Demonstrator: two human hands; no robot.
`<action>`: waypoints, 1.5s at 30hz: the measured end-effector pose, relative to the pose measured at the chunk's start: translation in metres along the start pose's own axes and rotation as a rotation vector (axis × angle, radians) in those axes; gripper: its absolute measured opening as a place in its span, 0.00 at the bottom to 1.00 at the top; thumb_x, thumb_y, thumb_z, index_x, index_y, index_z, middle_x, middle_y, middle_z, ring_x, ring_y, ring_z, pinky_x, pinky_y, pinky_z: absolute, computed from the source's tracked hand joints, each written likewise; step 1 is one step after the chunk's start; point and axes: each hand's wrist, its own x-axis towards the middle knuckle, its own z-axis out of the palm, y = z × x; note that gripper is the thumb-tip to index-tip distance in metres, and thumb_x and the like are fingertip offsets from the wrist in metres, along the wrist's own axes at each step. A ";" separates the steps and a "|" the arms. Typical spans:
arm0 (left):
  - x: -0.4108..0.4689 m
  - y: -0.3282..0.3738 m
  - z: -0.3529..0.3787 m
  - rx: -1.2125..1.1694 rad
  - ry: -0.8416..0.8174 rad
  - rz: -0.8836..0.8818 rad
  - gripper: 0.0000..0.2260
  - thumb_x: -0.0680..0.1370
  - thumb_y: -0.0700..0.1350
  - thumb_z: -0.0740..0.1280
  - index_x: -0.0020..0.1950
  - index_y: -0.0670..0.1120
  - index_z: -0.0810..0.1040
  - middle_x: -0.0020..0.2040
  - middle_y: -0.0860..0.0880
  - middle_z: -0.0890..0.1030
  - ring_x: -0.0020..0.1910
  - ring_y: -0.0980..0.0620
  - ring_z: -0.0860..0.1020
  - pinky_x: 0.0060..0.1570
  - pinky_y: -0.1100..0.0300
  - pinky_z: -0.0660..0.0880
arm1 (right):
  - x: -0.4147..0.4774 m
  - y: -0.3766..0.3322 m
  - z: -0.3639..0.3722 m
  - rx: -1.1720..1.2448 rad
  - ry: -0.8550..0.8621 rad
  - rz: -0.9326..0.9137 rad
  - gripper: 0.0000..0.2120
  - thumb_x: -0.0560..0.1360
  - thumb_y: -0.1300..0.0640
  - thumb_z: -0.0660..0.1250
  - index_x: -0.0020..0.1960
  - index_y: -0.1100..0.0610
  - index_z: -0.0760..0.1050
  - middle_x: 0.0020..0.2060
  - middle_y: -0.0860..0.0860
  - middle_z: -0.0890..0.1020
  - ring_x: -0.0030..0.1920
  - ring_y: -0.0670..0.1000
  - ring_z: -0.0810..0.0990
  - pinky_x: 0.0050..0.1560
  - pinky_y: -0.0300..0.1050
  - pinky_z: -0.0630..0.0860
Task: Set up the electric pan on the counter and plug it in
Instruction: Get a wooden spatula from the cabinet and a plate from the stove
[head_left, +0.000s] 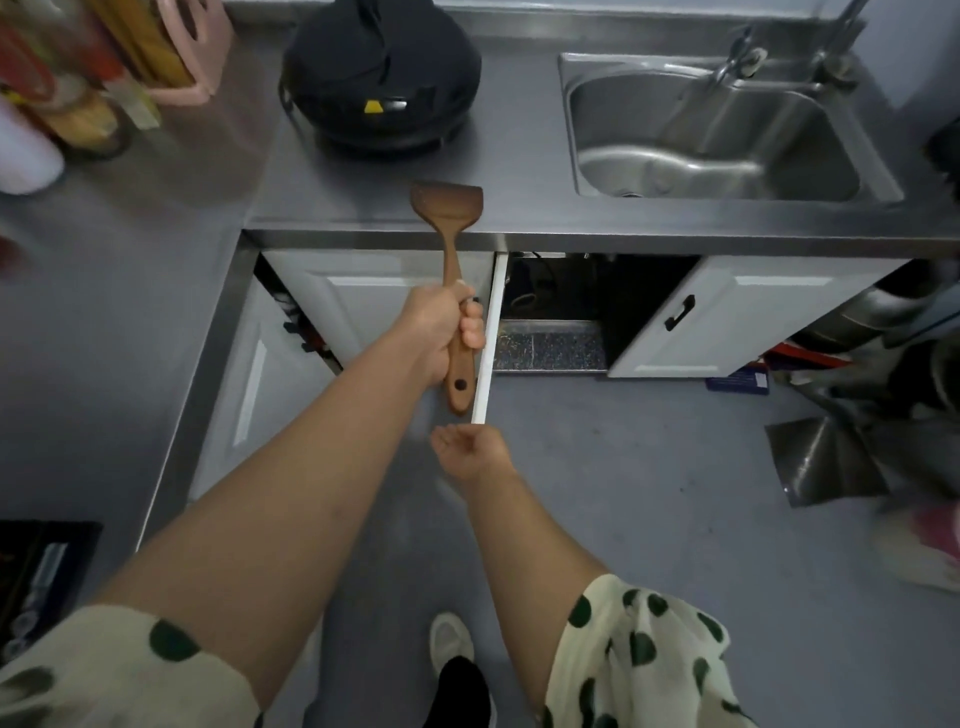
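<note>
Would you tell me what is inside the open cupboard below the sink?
In the cupboard, a speckled base panel and some dark hoses near the back show; its right side is too dark to tell.

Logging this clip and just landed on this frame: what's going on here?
The left hand grips a wooden spatula by its handle, blade up at the counter edge. The right hand hangs loosely curled by the edge of the open cabinet door. The black electric pan sits on the counter, left of the sink; no plug is visible.
</note>
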 end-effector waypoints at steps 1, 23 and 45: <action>0.005 -0.001 0.001 0.008 -0.011 -0.009 0.10 0.83 0.40 0.54 0.42 0.45 0.66 0.31 0.49 0.64 0.15 0.59 0.62 0.16 0.70 0.58 | 0.003 -0.003 0.001 0.063 -0.013 -0.015 0.11 0.77 0.72 0.47 0.43 0.81 0.63 0.74 0.67 0.57 0.75 0.58 0.59 0.76 0.48 0.51; 0.081 -0.009 0.143 0.090 -0.122 -0.092 0.07 0.82 0.38 0.56 0.44 0.44 0.67 0.30 0.49 0.66 0.16 0.58 0.62 0.16 0.69 0.60 | 0.017 -0.206 -0.076 0.224 0.190 -0.337 0.11 0.74 0.76 0.50 0.43 0.67 0.70 0.35 0.56 0.69 0.34 0.51 0.68 0.56 0.40 0.72; 0.176 0.019 0.276 0.049 -0.059 -0.075 0.06 0.82 0.41 0.56 0.56 0.42 0.70 0.31 0.49 0.68 0.24 0.56 0.63 0.20 0.67 0.63 | 0.052 -0.395 -0.044 0.148 0.052 -0.349 0.24 0.74 0.77 0.51 0.68 0.69 0.67 0.37 0.55 0.72 0.40 0.51 0.74 0.69 0.50 0.68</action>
